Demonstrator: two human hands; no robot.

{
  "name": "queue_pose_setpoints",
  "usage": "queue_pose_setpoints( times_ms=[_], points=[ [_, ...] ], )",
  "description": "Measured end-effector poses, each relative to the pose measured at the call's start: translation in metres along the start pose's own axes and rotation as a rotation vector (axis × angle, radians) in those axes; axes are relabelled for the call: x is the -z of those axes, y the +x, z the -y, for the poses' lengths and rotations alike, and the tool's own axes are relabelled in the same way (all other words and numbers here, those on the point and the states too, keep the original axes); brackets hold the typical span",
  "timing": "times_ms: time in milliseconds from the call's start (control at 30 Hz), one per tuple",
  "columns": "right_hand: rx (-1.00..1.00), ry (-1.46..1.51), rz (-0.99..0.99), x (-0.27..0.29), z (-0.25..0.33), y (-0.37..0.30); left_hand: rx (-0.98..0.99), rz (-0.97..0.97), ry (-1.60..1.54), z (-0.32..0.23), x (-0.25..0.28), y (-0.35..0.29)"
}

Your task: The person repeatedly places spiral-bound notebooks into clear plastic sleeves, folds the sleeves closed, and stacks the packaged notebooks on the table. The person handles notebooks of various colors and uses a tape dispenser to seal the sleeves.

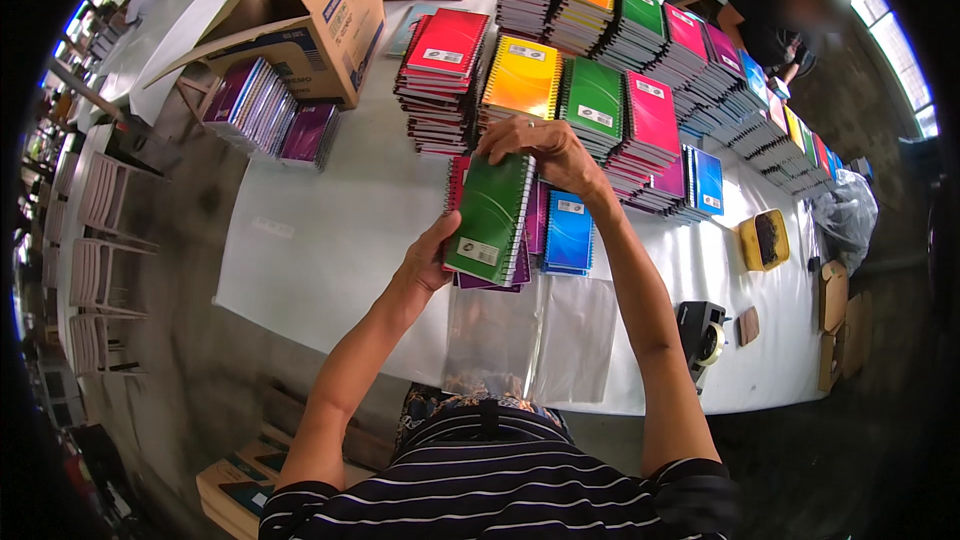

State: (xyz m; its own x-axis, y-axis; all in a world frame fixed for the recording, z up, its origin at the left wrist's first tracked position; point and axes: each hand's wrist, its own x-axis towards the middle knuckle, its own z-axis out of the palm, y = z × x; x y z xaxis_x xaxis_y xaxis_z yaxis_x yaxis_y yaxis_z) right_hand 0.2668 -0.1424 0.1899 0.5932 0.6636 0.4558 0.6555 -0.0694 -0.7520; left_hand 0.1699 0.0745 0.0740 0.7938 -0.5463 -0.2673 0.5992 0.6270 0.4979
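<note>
A green spiral notebook (492,215) is tilted in front of me above the table, its wire binding on the right side. My left hand (430,254) is closed on its lower left edge, thumb along the side. The curled fingers of my right hand (545,148) grip its top edge; the fingertips are partly hidden. A red notebook (457,180) peeks out behind the green one, and purple notebook corners show below it. Just right of these lie blue notebooks (569,235). Behind my hands stand stacks with yellow (522,72), green (594,100) and red (447,40) covers.
Clear plastic bags (530,345) lie at the table's near edge. To the right are a tape dispenser (700,335), a brown block (748,326) and a yellow tub (765,240). An open cardboard box (320,30) and purple notebooks (308,133) are at left. Another person (765,35) is at far right.
</note>
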Motion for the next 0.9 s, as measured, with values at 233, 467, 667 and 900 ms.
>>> queue_pose_setpoints(
  times_ms=[233, 467, 667, 900],
  points=[
    [-0.169, -0.590, -0.328, -0.008, -0.009, 0.011, -0.085, -0.028, 0.072, -0.030, -0.004, -0.009],
    [-0.082, -0.948, -0.502, -0.013, -0.017, 0.001, -0.172, -0.146, 0.001, -0.027, -0.006, 0.000],
    [0.003, -0.836, -0.215, -0.078, 0.051, -0.006, -0.177, 0.009, -0.126, -0.030, 0.005, 0.003],
    [0.058, -0.819, -0.397, -0.056, 0.002, 0.092, -0.263, -0.081, -0.131, -0.055, 0.014, -0.023]
  ],
)
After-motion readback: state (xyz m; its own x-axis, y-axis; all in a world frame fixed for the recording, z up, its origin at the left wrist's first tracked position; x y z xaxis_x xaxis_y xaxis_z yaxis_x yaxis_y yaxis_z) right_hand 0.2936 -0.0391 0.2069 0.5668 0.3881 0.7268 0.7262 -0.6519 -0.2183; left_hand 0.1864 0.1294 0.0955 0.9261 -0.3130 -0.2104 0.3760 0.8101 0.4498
